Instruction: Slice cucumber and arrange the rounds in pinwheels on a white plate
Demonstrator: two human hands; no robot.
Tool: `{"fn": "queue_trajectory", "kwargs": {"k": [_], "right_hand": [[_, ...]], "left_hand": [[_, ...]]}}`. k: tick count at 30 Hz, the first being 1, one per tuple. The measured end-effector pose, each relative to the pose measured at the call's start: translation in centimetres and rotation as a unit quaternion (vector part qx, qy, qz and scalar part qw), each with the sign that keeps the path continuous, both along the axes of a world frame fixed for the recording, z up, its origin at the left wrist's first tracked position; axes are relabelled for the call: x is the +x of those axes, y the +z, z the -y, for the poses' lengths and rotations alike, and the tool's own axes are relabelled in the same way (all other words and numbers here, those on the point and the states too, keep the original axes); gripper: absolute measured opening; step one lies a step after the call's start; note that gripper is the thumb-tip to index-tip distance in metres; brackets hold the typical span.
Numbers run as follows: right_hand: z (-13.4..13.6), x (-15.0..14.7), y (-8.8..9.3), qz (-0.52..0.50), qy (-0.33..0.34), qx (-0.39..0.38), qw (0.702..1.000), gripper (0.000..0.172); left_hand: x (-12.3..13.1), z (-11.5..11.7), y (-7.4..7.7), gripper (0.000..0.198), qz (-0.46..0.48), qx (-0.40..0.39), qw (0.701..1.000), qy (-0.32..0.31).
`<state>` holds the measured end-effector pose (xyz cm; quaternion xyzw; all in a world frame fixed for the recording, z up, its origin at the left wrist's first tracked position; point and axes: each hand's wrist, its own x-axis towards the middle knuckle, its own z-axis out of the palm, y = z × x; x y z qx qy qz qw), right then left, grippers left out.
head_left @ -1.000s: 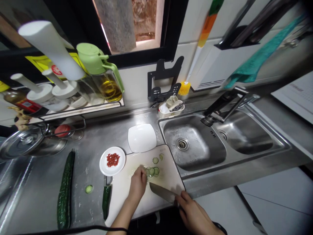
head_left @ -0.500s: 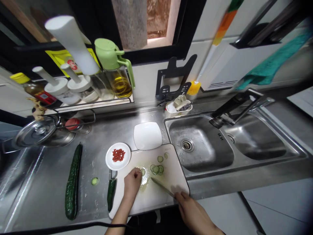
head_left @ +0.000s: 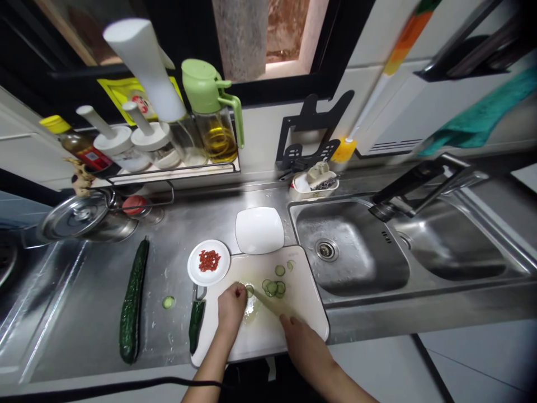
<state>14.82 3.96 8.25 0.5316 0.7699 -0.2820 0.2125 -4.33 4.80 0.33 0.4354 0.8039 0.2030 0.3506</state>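
My left hand (head_left: pixel 232 307) is closed over the white cutting board (head_left: pixel 293 330), its fingertips at a small piece of cucumber (head_left: pixel 250 290). In my right hand (head_left: pixel 305 342) is a kitchen knife (head_left: pixel 268 305), smeared by motion, its tip close to that piece. Several thin cucumber slices (head_left: pixel 272 288) lie in a cluster on the board, with a single slice (head_left: pixel 279 270) just beyond. A length of cut cucumber (head_left: pixel 196 326) rests along the board's left edge.
Behind the board stand a small plate of chopped red pieces (head_left: pixel 193 273) and a square white plate (head_left: pixel 259 229). A whole cucumber (head_left: pixel 133 305) and a cucumber end (head_left: pixel 168 302) lie on the steel counter. The double sink (head_left: pixel 352 246) is at the right.
My right hand and the knife have moved left, bringing the blade to the cucumber piece at my left fingertips. The whole view has shifted slightly.
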Motion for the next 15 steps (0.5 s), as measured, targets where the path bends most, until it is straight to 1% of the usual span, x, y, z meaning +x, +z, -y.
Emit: {"fn": "queue_trajectory", "kwargs": {"k": [4, 8, 12, 15], "right_hand": [[0.06, -0.01, -0.11, -0.004, -0.012, -0.008, 1.0, 0.049], [-0.02, -0.13, 0.07, -0.006, -0.009, -0.014, 1.0, 0.05], [-0.09, -0.25, 0.2, -0.003, -0.013, -0.011, 1.0, 0.05], [-0.04, -0.29, 0.06, -0.005, -0.013, -0.005, 1.0, 0.049]], "left_hand": [[-0.07, -0.13, -0.12, 0.019, -0.003, -0.014, 1.0, 0.002], [-0.1, -0.26, 0.0, 0.018, -0.006, -0.019, 1.0, -0.001], [-0.11, -0.3, 0.17, 0.019, -0.009, -0.021, 1.0, -0.004], [-0.14, -0.26, 0.02, 0.02, -0.009, -0.02, 1.0, -0.005]]}}
